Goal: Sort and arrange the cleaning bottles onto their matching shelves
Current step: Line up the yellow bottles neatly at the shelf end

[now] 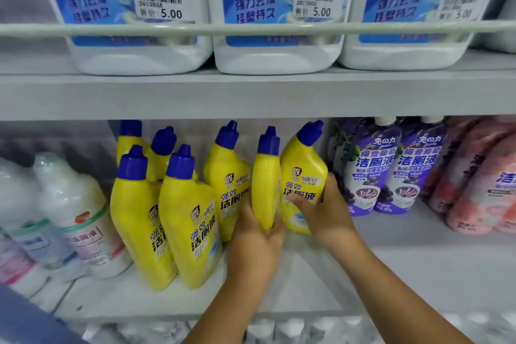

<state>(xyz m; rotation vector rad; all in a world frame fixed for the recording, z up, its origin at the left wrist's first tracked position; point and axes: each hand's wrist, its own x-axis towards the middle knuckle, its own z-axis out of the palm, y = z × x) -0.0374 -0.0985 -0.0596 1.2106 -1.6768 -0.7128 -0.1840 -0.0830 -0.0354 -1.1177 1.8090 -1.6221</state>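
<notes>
**Yellow bottles being squared up on the middle shelf**

The step in hand looks like lining up the yellow toilet-cleaner row on the grey metal middle shelf [418,260]. The left hand [255,234] grasps a slim yellow plastic bottle with a blue cap [265,176], seen edge-on and lifted or tipped just left of the yellow angled-neck bottle with its label facing out [303,173]. The right hand [325,212] curls round that labelled bottle's lower body, steadying it. Right of it stand purple-labelled pouches [365,170]; left of it, more yellow bottles [187,218]. Next, I judge, the edge-on bottle needs turning label-forward and setting upright in the gap.
</notes>
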